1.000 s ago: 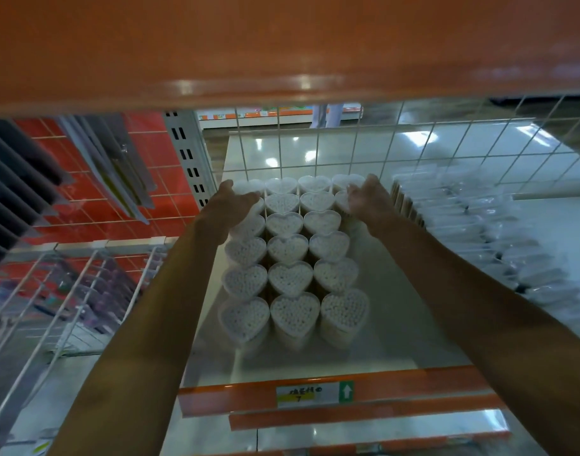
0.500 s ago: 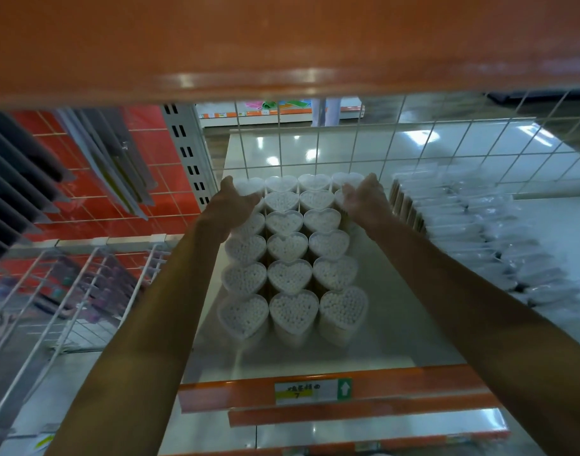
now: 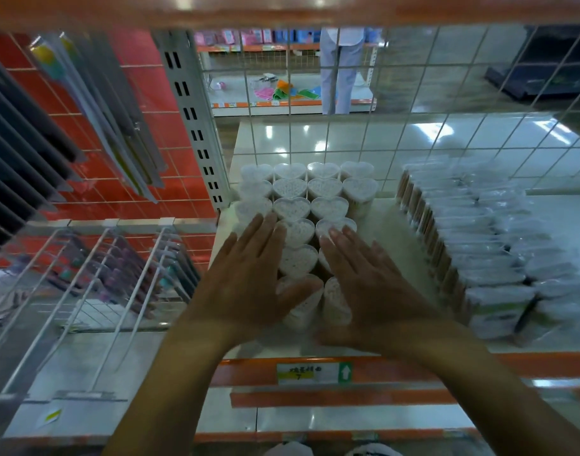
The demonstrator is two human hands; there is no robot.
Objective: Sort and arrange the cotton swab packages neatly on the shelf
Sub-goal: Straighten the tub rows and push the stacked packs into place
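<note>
Several heart-shaped clear tubs of cotton swabs [image 3: 297, 230] stand in tight rows on the white shelf [image 3: 390, 225]. My left hand [image 3: 249, 274] lies flat with straight fingers over the left column near the front. My right hand [image 3: 364, 281] lies flat over the right column, fingers straight and pointing toward the back. The middle column shows between the two hands. The front tubs are partly hidden under my palms. Bagged cotton swab packs [image 3: 486, 245] stand in rows on the right part of the shelf.
A wire grid [image 3: 348, 126] closes the shelf's back. An orange shelf edge with a price label [image 3: 313, 373] runs along the front. Wire hooks with hanging goods [image 3: 117, 274] and a red grid panel [image 3: 143, 126] fill the left. A person's legs [image 3: 341, 70] stand in the far aisle.
Both hands have drawn back from the rear rows to the front rows and now lie flat on top of the tubs. The view has shifted closer and lower.
</note>
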